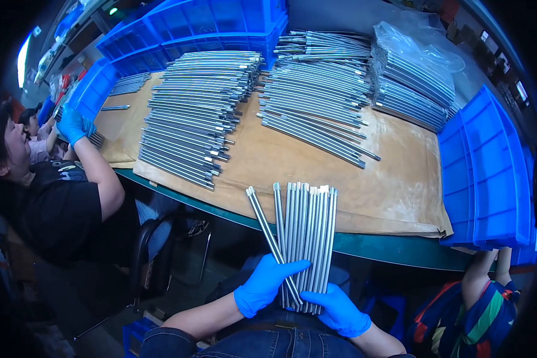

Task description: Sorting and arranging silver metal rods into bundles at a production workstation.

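Both my hands, in blue gloves, hold a bundle of shiny metal rods (pixel 316 232) in front of the table's near edge. My left hand (pixel 267 284) is closed round the bundle's left side, its thumb lying across the rods. One rod (pixel 262 218) there leans away to the left from the others. My right hand (pixel 339 309) grips the lower right part of the bundle, thumb in front. The fingers behind the rods are hidden. Beyond the bundle, a wide stack of rods (pixel 197 113) lies on the left and another pile of rods (pixel 316 89) lies on the right.
Brown paper (pixel 394 179) covers the green-edged table. Blue bins (pixel 215 24) stand along the back, and a blue bin (pixel 483 167) stands at right. Plastic-wrapped rods (pixel 414 77) lie at back right. A co-worker (pixel 71 191) in blue gloves sits at left; another person's arm (pixel 480 277) shows at lower right.
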`<action>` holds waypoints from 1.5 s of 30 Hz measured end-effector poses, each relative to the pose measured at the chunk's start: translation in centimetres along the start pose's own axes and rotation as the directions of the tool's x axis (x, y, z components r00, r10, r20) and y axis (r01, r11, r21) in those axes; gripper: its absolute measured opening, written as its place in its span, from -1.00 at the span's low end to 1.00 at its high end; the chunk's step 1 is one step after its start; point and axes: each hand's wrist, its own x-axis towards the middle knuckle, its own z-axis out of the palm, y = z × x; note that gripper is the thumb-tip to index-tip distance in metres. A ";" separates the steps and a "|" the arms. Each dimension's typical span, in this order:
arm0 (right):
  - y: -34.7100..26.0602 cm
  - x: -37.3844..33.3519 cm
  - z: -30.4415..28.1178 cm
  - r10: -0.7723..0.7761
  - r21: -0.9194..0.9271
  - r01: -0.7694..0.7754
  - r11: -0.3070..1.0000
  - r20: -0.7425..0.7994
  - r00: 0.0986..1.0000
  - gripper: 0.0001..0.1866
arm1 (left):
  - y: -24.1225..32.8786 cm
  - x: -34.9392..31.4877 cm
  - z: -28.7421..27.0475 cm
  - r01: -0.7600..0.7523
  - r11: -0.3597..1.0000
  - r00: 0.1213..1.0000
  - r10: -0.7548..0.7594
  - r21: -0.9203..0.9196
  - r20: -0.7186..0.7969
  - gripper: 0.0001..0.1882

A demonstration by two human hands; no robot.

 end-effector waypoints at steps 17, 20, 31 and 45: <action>-0.4 -0.5 0.1 -0.165 -0.036 0.161 0.986 -0.159 0.973 -0.63 | -0.2 0.5 1.6 -0.013 0.989 1.000 0.013 -0.150 0.003 -0.65; -1.0 -0.3 -0.3 -0.200 -0.054 0.194 0.980 -0.132 0.971 -0.62 | 0.3 0.7 2.0 -0.009 0.990 1.000 0.012 -0.138 0.023 -0.65; -1.0 0.0 -0.8 -0.139 -0.010 0.139 0.990 -0.091 0.986 -0.63 | 0.3 2.0 1.6 0.045 0.999 0.999 -0.045 0.001 0.016 -0.66; -1.1 -1.0 -2.4 -0.131 0.073 0.139 0.988 -0.108 0.986 -0.63 | 0.6 1.8 1.5 0.167 0.969 0.985 -0.170 -0.180 -0.006 -0.66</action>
